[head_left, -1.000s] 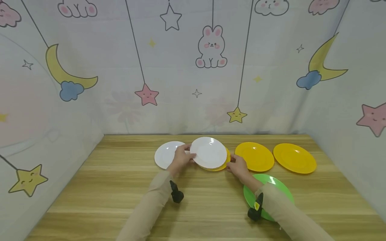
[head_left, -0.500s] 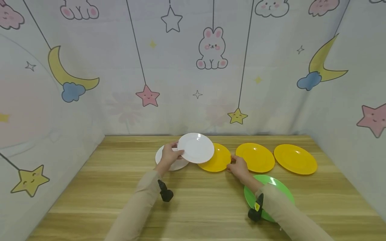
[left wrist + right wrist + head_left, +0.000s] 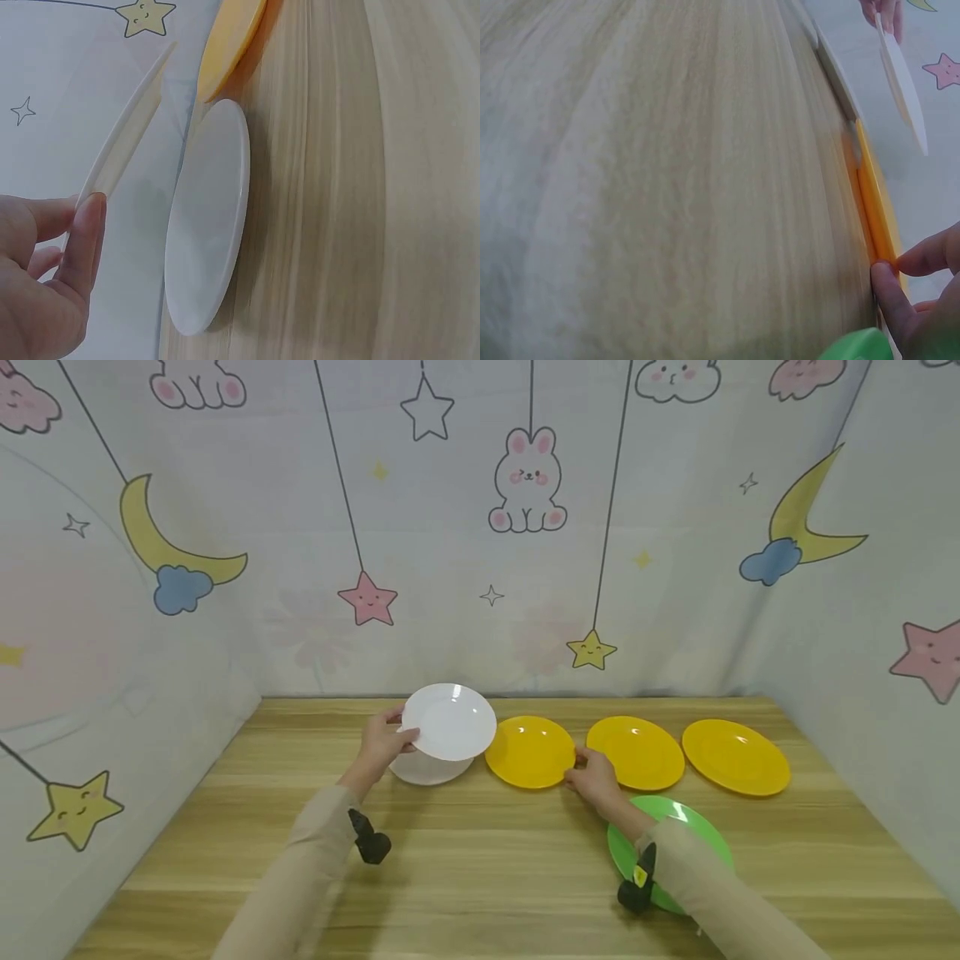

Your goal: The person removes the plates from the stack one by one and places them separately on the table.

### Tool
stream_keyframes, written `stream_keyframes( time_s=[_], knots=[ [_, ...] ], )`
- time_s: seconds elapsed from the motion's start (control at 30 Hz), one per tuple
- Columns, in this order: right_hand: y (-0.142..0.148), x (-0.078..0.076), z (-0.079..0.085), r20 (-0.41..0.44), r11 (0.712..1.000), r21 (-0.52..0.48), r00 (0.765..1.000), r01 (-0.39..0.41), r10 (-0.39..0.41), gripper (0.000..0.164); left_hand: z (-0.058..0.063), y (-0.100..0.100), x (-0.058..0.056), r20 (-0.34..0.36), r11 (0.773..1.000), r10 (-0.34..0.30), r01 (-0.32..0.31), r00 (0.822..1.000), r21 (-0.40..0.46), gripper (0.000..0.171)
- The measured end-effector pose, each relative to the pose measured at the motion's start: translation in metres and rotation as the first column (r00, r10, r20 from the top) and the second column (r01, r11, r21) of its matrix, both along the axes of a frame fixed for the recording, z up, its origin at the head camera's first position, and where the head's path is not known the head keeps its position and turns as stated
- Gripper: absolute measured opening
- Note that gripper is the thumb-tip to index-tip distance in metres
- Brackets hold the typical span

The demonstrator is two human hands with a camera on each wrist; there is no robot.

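Note:
My left hand pinches the left rim of a white plate, thumb on top and fingers beneath. That plate is held up above a second white plate, partly covering it in the head view; the left wrist view shows a gap between the held plate and the lower plate. My right hand pinches the right rim of a yellow plate lying on the table. In the right wrist view, thumb and forefinger meet at the edge of this yellow plate.
Two more yellow plates lie in a row to the right. A green plate sits under the right forearm, partly hidden by it. The wooden table ends at a cartoon-printed cloth backdrop.
My left hand has carried the white plate leftward, off the yellow plate and over the other white one. The right hand has stayed at the yellow plate's rim.

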State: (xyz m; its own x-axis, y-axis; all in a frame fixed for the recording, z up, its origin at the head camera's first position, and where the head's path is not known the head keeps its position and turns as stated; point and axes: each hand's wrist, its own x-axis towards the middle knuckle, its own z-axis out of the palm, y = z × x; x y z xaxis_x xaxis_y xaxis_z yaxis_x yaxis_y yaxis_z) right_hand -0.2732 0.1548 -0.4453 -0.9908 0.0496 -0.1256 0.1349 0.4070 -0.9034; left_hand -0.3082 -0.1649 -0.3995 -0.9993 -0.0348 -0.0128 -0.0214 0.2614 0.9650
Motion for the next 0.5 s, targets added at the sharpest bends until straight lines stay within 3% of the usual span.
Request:
stream_keyframes(
  time_s=[0.5],
  knots=[
    [0.0,0.0,0.0,-0.012,1.0,0.001,1.0,-0.006,0.006,0.058,-0.004,-0.055,0.017,-0.007,0.995,0.093,-0.093,0.996,-0.033,0.056]
  ],
)
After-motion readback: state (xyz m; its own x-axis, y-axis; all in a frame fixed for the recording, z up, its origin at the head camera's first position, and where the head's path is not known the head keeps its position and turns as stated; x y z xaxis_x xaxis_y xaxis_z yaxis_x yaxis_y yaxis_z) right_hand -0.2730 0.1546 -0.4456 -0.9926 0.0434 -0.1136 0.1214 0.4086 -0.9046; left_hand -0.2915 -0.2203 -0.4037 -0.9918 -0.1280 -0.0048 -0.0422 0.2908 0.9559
